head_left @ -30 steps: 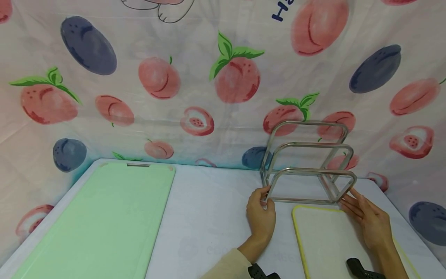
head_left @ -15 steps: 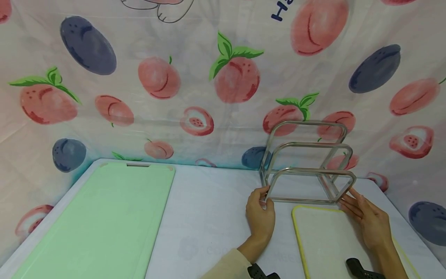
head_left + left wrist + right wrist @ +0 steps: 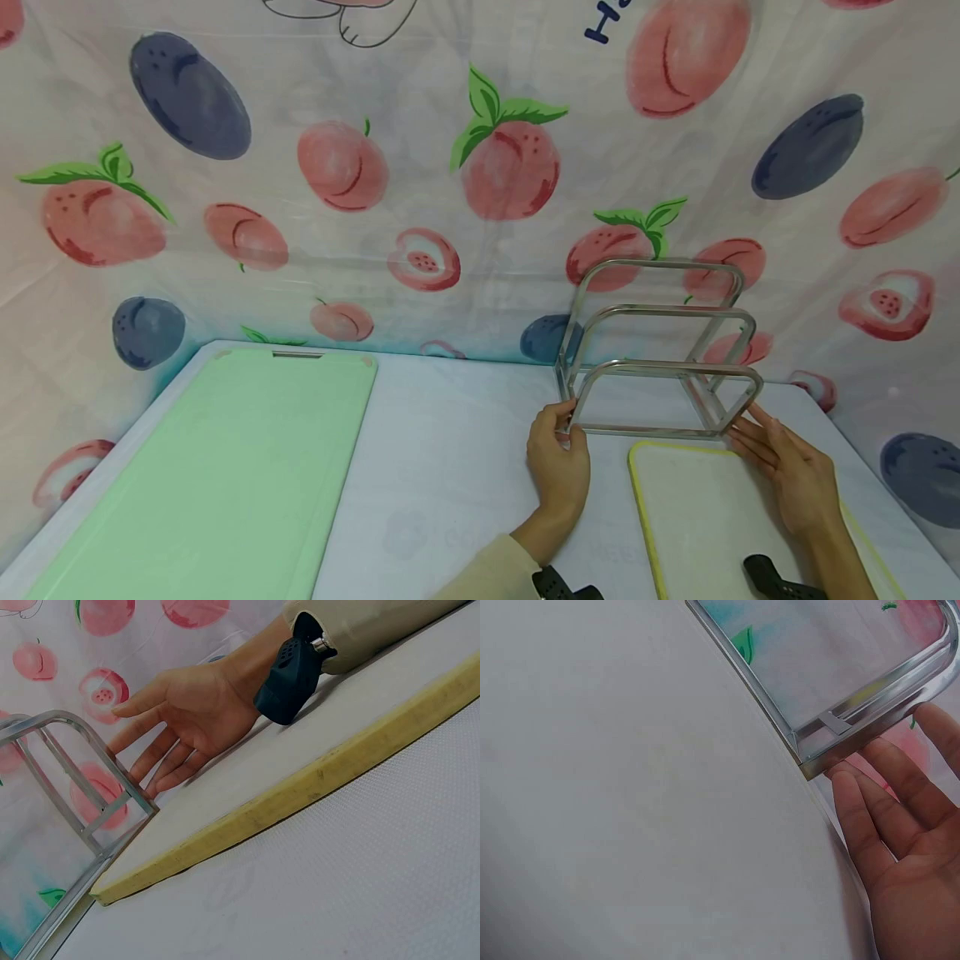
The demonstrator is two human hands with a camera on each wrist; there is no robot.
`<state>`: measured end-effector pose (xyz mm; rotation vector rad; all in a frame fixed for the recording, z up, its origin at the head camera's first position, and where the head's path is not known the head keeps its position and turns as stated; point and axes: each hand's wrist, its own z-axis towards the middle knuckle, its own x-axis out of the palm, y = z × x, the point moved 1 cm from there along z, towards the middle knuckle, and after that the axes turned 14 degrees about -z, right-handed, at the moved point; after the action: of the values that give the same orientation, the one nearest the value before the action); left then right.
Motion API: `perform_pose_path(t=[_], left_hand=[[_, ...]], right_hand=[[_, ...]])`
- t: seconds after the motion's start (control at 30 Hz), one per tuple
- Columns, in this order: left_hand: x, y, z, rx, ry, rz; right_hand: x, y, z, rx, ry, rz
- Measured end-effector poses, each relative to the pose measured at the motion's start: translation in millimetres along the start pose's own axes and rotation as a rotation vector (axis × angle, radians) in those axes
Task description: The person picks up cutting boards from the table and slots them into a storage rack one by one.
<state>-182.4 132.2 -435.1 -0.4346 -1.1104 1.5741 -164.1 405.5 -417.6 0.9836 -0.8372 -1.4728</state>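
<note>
A silver metal rack (image 3: pixel 678 367) with three upright hoops stands on the white table's back right, by the curtain. At its front left corner, my left hand (image 3: pixel 561 471) pinches the frame between thumb and fingers. My right hand (image 3: pixel 798 483) lies along the opposite corner, its extended fingers touching the metal bar; the right wrist view shows these fingers (image 3: pixel 904 780) spread against the frame. Directly in front of the rack lies a white cutting board (image 3: pixel 705 517) with a yellow edge, partly under the right forearm. The left hand is out of sight in its own wrist view.
A large light green cutting board (image 3: pixel 217 467) lies flat on the left side of the table (image 3: pixel 427 467). A fruit-printed curtain (image 3: pixel 420 100) hangs right behind the table's back edge. Black wrist devices (image 3: pixel 780 579) sit on both wrists.
The rack has shifted very slightly to the left, and both hands have moved with it. Both boards lie where they were.
</note>
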Motion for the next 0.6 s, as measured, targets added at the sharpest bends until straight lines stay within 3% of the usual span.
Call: perform_pose_path(t=[0.27, 0.6], left_hand=[[0.0, 1.2, 0.3, -0.001, 0.003, 0.013], [-1.1, -2.0, 1.4, -0.006, -0.016, 0.01]], right_hand=[[1.2, 0.3, 0.3, -0.029, 0.014, 0.059], [2.2, -1.1, 0.8, -0.043, 0.026, 0.057]])
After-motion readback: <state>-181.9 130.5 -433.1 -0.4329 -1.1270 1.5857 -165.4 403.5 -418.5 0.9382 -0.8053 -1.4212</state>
